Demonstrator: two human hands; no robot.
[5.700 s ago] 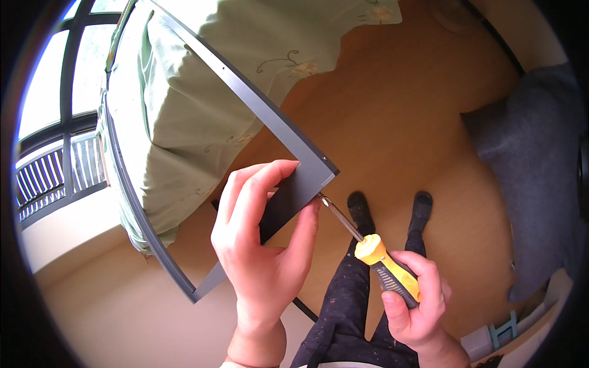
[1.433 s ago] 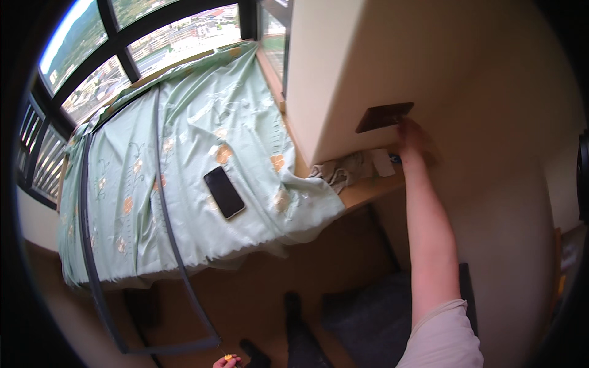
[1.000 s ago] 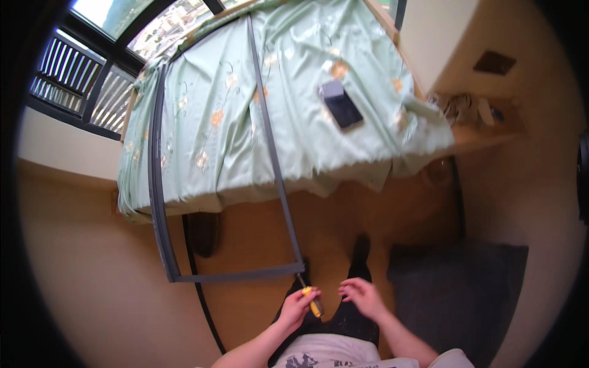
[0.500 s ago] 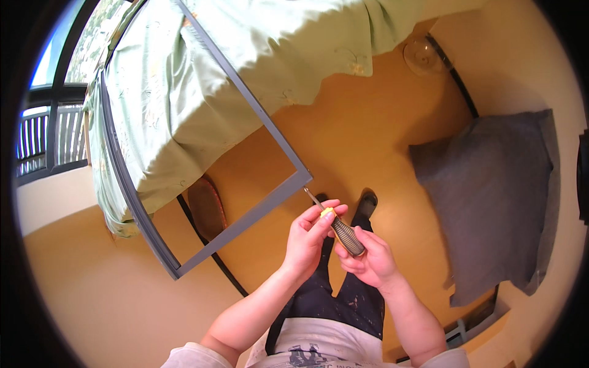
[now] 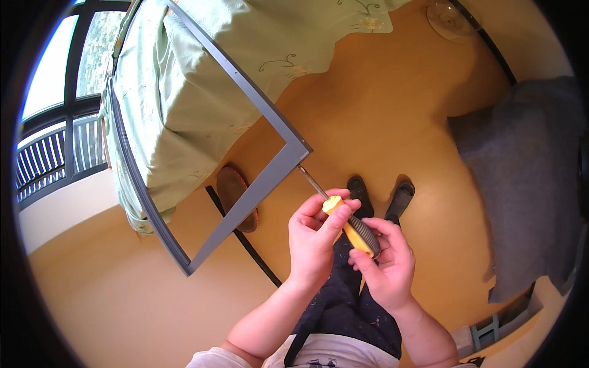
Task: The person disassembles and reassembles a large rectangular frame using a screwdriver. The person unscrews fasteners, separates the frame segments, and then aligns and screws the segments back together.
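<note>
A screwdriver point(image 5: 363, 238) with a yellow and black ribbed handle slants up and left between my hands. My left hand point(image 5: 311, 242) pinches the yellow collar at the front of the handle. The fingers of my right hand point(image 5: 392, 264) are closed round the rear end of the handle. The metal shaft reaches to the lower edge of a grey metal frame point(image 5: 248, 205), near its right corner. Whether the tip sits in a screw or hole is too small to tell.
A pale green flowered cloth point(image 5: 196, 116) drapes behind the frame. Dark grey fabric point(image 5: 527, 190) hangs or lies at the right. A brown oval object point(image 5: 236, 193) shows through the frame. A clear round lid-like thing point(image 5: 453, 19) lies far right. Windows point(image 5: 64, 132) stand at left.
The view has shifted, and the hands and screwdriver appear larger. The handle has turned, showing more of its yellow side. My right fingers have changed their hold on the handle's end.
</note>
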